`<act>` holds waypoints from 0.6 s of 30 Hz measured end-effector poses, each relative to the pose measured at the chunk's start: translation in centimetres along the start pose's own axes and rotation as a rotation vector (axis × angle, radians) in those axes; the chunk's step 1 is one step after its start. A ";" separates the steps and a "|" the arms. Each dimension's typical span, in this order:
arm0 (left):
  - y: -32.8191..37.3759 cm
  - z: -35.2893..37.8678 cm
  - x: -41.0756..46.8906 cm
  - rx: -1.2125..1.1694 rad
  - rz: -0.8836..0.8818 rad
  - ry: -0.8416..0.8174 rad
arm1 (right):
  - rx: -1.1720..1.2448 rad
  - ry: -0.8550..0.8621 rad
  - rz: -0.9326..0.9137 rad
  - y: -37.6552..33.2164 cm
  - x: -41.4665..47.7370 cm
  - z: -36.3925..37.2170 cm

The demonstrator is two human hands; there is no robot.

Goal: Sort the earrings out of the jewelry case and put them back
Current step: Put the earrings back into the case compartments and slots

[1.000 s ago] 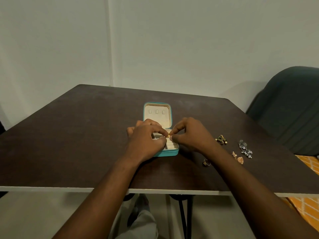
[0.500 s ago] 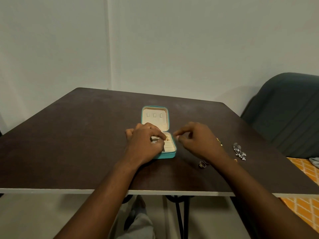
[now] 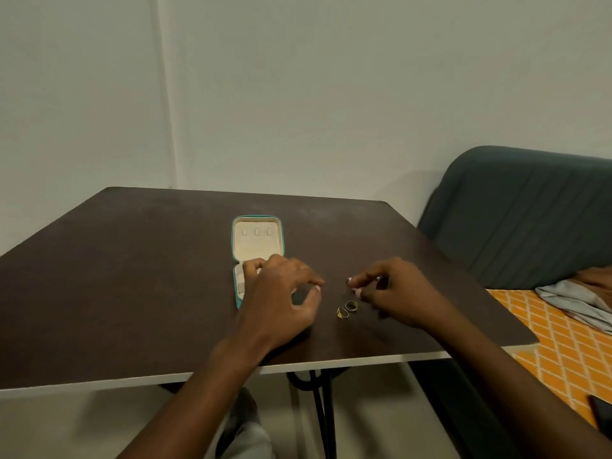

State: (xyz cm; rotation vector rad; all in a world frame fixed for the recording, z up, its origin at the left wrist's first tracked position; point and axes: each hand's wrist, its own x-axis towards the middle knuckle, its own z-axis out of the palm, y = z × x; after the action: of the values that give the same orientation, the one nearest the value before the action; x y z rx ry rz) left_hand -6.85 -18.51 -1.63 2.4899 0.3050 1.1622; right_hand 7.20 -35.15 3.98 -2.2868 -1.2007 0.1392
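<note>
The teal jewelry case [image 3: 256,238] lies open in the middle of the dark table [image 3: 132,276], its cream lid flat and its base half hidden under my left hand [image 3: 281,299]. That hand hovers over the base's right side, thumb and fingers spread, with nothing in them. My right hand [image 3: 394,293] is just right of it, low over the table, index finger and thumb slightly apart with nothing visible between them. Two small gold rings [image 3: 347,309] lie side by side on the table just below its fingertips. Other earrings are hidden behind my right hand.
A dark green chair back [image 3: 516,220] stands right of the table. An orange patterned cloth [image 3: 546,352] with a grey garment [image 3: 576,299] and a dark phone [image 3: 600,414] lies at the lower right. The table's white front edge [image 3: 99,382] is near my body.
My right hand left the case and moved right to the table. A second gold ring now lies beside the first one. My left hand opened. The camera swung right.
</note>
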 end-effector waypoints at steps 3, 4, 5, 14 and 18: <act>1.6 0.7 -0.7 0.013 0.017 -0.055 | -0.096 -0.050 0.010 0.4 -0.4 0.1; 2.1 0.9 -1.0 0.036 0.026 -0.075 | -0.149 -0.055 0.001 0.5 -0.4 0.3; 2.6 1.1 -1.3 0.059 0.033 -0.095 | -0.207 -0.064 -0.011 0.7 -0.4 0.6; 4.0 1.8 -2.7 0.065 0.015 -0.149 | -0.512 -0.043 -0.145 0.7 -0.4 2.8; 3.4 1.1 -2.6 0.026 -0.033 -0.109 | -0.409 0.026 -0.208 1.1 -0.1 3.4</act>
State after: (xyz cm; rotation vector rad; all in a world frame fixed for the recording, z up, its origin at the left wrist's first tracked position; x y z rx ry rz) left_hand -7.51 -22.77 -2.65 2.5492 0.3322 1.0116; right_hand 6.79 -34.24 0.53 -2.4692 -1.5597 -0.2336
